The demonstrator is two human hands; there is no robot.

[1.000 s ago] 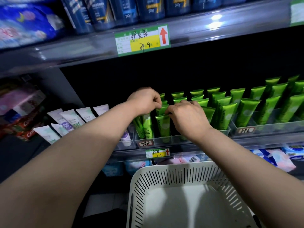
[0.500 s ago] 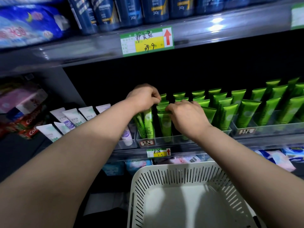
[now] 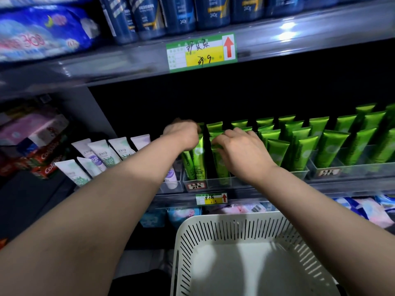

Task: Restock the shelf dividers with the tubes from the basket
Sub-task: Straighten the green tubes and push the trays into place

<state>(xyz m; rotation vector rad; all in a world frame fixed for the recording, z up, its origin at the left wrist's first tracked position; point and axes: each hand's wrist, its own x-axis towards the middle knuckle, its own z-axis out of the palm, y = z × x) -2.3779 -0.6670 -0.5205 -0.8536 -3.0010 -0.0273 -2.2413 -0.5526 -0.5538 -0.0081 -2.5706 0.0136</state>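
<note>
left hand (image 3: 181, 134) pinches green tube (image 3: 198, 157) crimp, left shelf divider (image 3: 235, 182) | right hand (image 3: 242, 149) curled over next row, grip unclear | tubes likely light, squashy, slick: take crimped end

The shiny plastic tubes (image 3: 327, 152) along the right side of the shelf (image 3: 342, 185) are bright green. The soft tubes (image 3: 100, 152) near its left edge are white with purple and green marks. The slotted plastic basket (image 3: 235, 216) is white.
</note>
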